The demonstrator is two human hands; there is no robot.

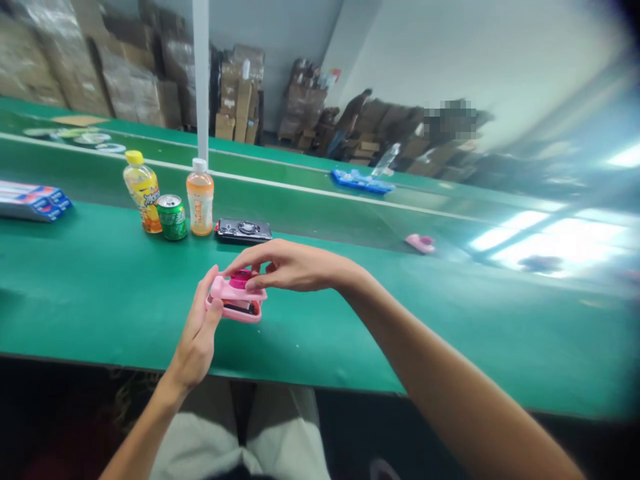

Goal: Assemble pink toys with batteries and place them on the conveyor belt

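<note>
My left hand (199,337) is closed on the left end of a light-pink plastic case (231,290), thumb in front and fingers behind. The case is held above the green table. A gap along its front side shows black and orange-red parts inside; I cannot make out what they are. My right hand (295,265) reaches over from the right. Its thumb and fingers pinch around a magenta round piece (240,279) on top of the case. Whether that piece is fixed to the case is not clear.
Beyond my hands stand a yellow-capped bottle (143,193), a green can (172,219), an orange drink bottle (200,200) and a phone-like black device (244,231). Blue-and-white boxes (35,201) lie left. A similar pink piece (420,243) and a blue tray (361,181) lie along the conveyor belt (290,193).
</note>
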